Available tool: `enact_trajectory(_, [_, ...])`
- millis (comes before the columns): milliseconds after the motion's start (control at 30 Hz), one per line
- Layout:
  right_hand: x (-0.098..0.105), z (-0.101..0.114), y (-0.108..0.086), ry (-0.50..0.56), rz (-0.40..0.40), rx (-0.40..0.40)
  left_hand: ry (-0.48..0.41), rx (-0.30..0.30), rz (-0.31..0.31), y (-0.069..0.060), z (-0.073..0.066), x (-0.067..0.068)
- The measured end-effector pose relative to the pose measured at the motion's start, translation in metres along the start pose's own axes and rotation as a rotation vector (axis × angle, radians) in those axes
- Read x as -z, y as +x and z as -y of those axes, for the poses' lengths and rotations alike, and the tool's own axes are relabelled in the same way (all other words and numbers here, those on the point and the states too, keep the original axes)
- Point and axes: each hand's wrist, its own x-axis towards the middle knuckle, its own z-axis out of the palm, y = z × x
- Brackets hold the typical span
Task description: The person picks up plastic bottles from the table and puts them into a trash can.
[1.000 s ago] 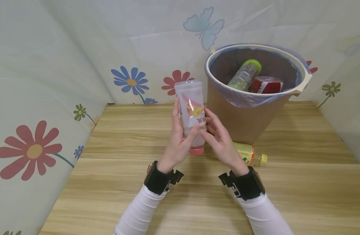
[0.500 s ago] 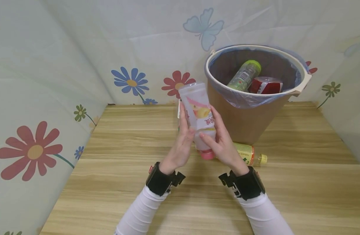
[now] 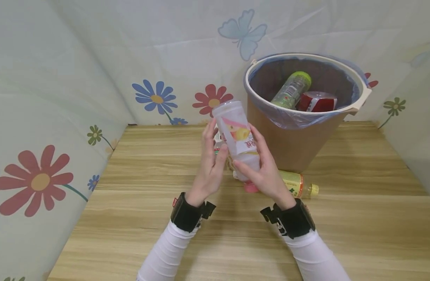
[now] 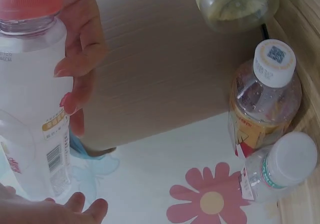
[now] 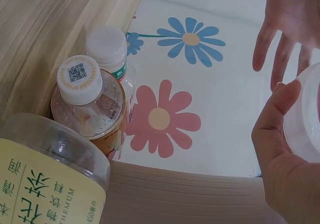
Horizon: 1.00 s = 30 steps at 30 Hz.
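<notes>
A whitish bottle (image 3: 236,134) with a pink cap is tilted above the table, its cap end toward the person. The right hand (image 3: 267,171) grips it from the right, thumb across its front; in the left wrist view that hand's fingers (image 4: 82,58) curl round the bottle (image 4: 30,93). At its left side the left hand (image 3: 209,168) has loose, fairly straight fingers; in the right wrist view the left hand (image 5: 295,23) appears spread near the bottle (image 5: 307,114). Whether it still touches the bottle is unclear.
Behind the hands stand a white-capped bottle (image 4: 265,98) and a smaller one (image 4: 280,166). A yellow-labelled bottle (image 3: 293,183) lies by the lined bin (image 3: 285,136), which holds a green-capped bottle (image 3: 292,91) and a red container (image 3: 318,102).
The bottle has moved right and tilted, its cap end swinging right. The right hand has wrapped further round it. The left hand has shifted back left, its fingers loosening from the bottle.
</notes>
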Motion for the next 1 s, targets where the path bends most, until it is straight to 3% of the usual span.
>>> enact_trajectory(100, [-0.002,-0.001,0.001,-0.001,0.003,-0.003,0.052,-0.036,-0.047,-0.001,0.002,0.003])
enact_trajectory(300, [-0.004,-0.002,0.002,-0.016,-0.014,-0.018,0.202,-0.040,-0.128,-0.002,0.007,0.008])
enact_trajectory(500, [-0.003,-0.004,0.002,-0.015,-0.031,-0.022,0.312,-0.066,-0.156,-0.002,0.012,0.013])
enact_trajectory(700, [-0.002,0.004,0.005,0.109,0.003,-0.113,0.391,-0.089,-0.167,0.003,0.013,0.022])
enact_trajectory(1000, [0.008,0.044,0.025,0.292,0.086,-0.212,0.397,-0.048,-0.184,0.013,0.005,0.036])
